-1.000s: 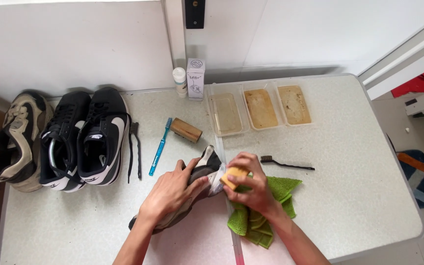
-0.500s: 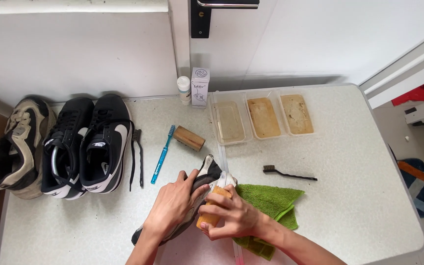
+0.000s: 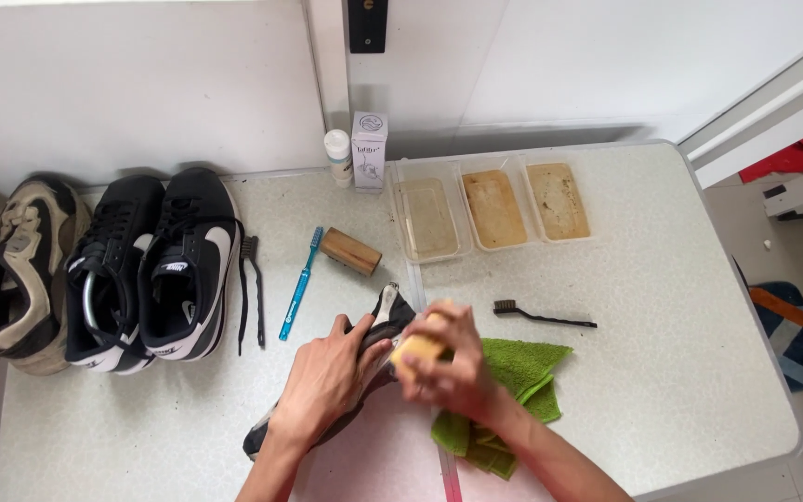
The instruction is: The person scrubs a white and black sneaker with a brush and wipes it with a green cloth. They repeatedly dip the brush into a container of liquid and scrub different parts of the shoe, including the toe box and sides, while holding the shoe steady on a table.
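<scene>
– Where's the shoe being worked on?

– A dark shoe [image 3: 378, 344] lies near the front edge of the pale speckled table [image 3: 662, 372], toe end toward the trays. The left hand [image 3: 327, 376] lies over its upper, fingers curled round it and clamped on

– And the other hand?

– The right hand [image 3: 453, 367] is closed round a tan, block-shaped brush [image 3: 417, 349] pressed against the shoe near its tip. That hand is blurred, so the finger detail is soft, but they wrap the block

– What's right beside them?

– A crumpled green cloth [image 3: 513, 390] under the right wrist, and just beyond it a thin black brush [image 3: 541, 316] lying flat

– Further out?

– A blue toothbrush [image 3: 300, 284] and a small wooden cylinder [image 3: 349, 251] to the left of the shoe, then loose black laces [image 3: 251, 288]. Three clear trays [image 3: 493, 209] of brownish water stand in a row at the back, with a small white box [image 3: 369, 151] and a white bottle [image 3: 337, 156] beside them. At the far left sit a black-and-white pair of sneakers [image 3: 151, 265] and a worn beige one [image 3: 16, 270]
</scene>
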